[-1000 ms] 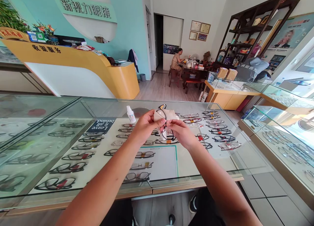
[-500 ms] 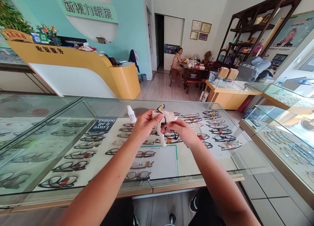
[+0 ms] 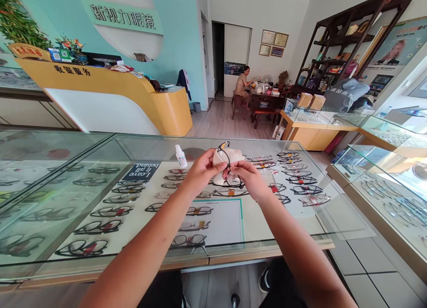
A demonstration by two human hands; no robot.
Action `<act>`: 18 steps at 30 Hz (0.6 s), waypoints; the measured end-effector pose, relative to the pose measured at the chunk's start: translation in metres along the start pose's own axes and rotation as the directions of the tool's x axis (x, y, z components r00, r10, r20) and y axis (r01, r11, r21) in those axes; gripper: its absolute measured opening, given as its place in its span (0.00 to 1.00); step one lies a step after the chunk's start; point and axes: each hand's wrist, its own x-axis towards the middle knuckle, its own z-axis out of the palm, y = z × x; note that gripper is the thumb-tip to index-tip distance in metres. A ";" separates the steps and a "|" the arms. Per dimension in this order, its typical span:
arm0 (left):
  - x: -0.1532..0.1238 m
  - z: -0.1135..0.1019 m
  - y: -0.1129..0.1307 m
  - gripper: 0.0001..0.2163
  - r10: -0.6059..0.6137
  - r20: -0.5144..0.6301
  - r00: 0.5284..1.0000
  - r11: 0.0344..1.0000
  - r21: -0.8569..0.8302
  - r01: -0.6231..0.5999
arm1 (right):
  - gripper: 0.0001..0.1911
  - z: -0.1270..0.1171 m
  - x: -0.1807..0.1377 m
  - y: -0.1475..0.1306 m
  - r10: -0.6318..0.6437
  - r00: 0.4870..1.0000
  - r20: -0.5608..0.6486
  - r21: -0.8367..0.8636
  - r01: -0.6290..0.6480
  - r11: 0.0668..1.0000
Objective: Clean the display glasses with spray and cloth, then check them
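Note:
A pair of dark-framed eyeglasses (image 3: 223, 149) is held upright between my two hands, above the glass counter. My left hand (image 3: 207, 166) is closed on the frame and a pale cleaning cloth (image 3: 236, 155), thumb in front. My right hand (image 3: 247, 173) pinches at the middle of the frame with its fingertips against the cloth. Part of the cloth lies behind the lenses, and its exact contact with them is hidden by my fingers. Left of my hands, a white bottle (image 3: 181, 158) stands on the counter top.
Beneath my hands, the glass display counter (image 3: 223, 250) holds rows of eyeglasses (image 3: 95, 226). A second showcase (image 3: 387, 183) stands at right. Beyond are a yellow-and-white reception desk (image 3: 170, 116) and a person (image 3: 243, 86) seated at a dark table (image 3: 267, 101).
The eyeglasses have turned, so one rim now shows more fully. The cloth's hanging end has been drawn up and spreads behind the lenses. My hands stay close together.

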 end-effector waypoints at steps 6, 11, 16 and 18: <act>-0.003 0.005 -0.003 0.23 0.015 -0.109 0.994 1.000 0.028 -0.012 | 0.12 0.004 0.001 0.004 0.004 0.994 0.114 -0.015 -0.002 1.000; 0.000 -0.001 -0.001 0.23 0.013 -0.063 0.998 1.000 0.020 -0.012 | 0.11 0.001 -0.001 0.000 0.012 0.998 0.054 0.002 -0.012 1.000; 0.003 -0.010 0.000 0.21 -0.039 0.058 0.998 0.999 -0.021 0.041 | 0.10 -0.005 -0.001 -0.001 -0.006 1.000 0.024 0.034 0.005 0.999; 0.003 -0.009 -0.001 0.22 -0.028 0.056 0.998 0.999 -0.030 0.030 | 0.11 -0.004 0.000 0.000 0.014 0.999 0.030 0.044 -0.015 0.999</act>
